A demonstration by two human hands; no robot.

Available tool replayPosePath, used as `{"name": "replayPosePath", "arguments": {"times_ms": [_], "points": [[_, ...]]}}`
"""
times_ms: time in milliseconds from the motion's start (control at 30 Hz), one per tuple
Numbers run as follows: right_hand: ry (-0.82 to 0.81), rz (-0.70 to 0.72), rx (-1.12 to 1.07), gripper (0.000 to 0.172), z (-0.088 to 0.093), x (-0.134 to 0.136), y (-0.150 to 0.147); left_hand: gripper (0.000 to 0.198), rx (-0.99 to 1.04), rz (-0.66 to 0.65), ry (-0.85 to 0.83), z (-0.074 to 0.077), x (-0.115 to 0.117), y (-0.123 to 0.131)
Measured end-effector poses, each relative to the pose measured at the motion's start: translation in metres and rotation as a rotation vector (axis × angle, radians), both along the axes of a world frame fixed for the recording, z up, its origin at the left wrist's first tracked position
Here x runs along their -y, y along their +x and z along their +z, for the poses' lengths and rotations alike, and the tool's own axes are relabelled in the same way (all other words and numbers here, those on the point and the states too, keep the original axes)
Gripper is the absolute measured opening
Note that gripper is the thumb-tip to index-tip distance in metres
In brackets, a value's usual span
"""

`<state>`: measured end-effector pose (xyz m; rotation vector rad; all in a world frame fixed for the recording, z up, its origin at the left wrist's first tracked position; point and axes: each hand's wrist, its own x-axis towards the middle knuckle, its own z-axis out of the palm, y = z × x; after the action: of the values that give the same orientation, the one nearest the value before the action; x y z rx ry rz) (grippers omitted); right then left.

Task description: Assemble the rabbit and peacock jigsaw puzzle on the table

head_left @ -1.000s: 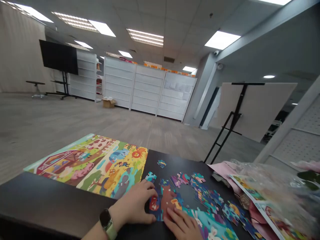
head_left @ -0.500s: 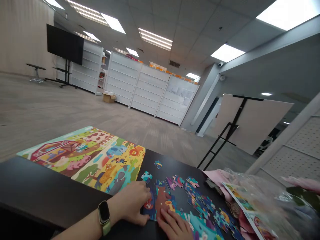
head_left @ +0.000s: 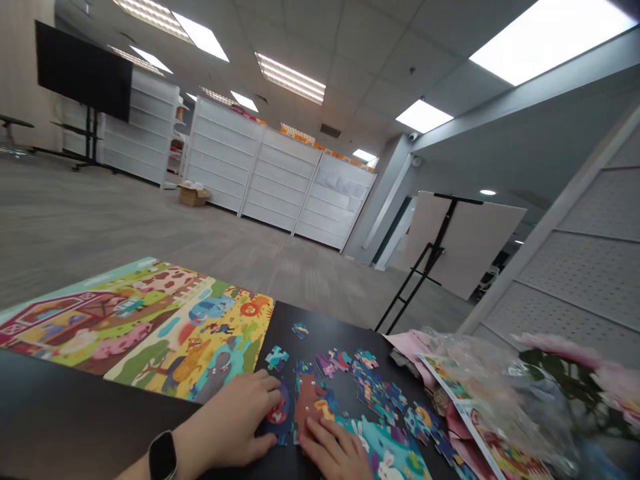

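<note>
The partly joined jigsaw puzzle (head_left: 307, 395), showing a brown bear and white rabbits, lies on the black table in front of me. My right hand (head_left: 337, 448) rests flat on it, fingers stretched over the bear's lower part. To its left, my left hand (head_left: 245, 415) curls its fingers and thumb against the left edge of a dark blue puzzle piece (head_left: 281, 412) with a red patch. A narrow dark gap separates that piece from the bear section. Two loose pieces, a teal one (head_left: 277, 358) and a blue one (head_left: 301, 330), lie beyond my left hand.
Two finished puzzle pictures, a farm (head_left: 115, 313) and a safari scene (head_left: 200, 340), lie at left. Loose joined pieces (head_left: 375, 387) spread to the right. Clear plastic wrapping (head_left: 500, 387), a printed sheet (head_left: 465, 413) and pink flowers (head_left: 560, 350) crowd the right side.
The view has turned a little to the right, so the table and room appear farther left. Both hands stay by the same puzzle parts, with little visible movement.
</note>
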<state>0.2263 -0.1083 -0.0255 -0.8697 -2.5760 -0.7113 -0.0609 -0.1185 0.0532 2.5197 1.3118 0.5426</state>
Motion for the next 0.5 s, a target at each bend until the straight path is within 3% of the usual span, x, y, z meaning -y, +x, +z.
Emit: {"name": "replayPosePath", "arguments": {"times_ms": [167,333,400,500], "points": [[-0.012,0.118,0.060,0.054,0.013,-0.006,0.004,0.041,0.009,0.055,-0.048,-0.002,0.010,-0.012],[-0.012,0.107,-0.012,0.032,0.002,-0.008,0.005,0.051,0.023,0.088,-0.059,-0.012,0.017,-0.009],[-0.022,0.090,-0.115,0.027,-0.011,-0.007,0.002,0.049,0.023,0.055,-0.033,-0.026,0.015,-0.007],[-0.027,0.031,-0.285,0.029,-0.032,-0.006,-0.008,0.039,0.023,0.036,0.070,-0.061,0.000,-0.010]]}}
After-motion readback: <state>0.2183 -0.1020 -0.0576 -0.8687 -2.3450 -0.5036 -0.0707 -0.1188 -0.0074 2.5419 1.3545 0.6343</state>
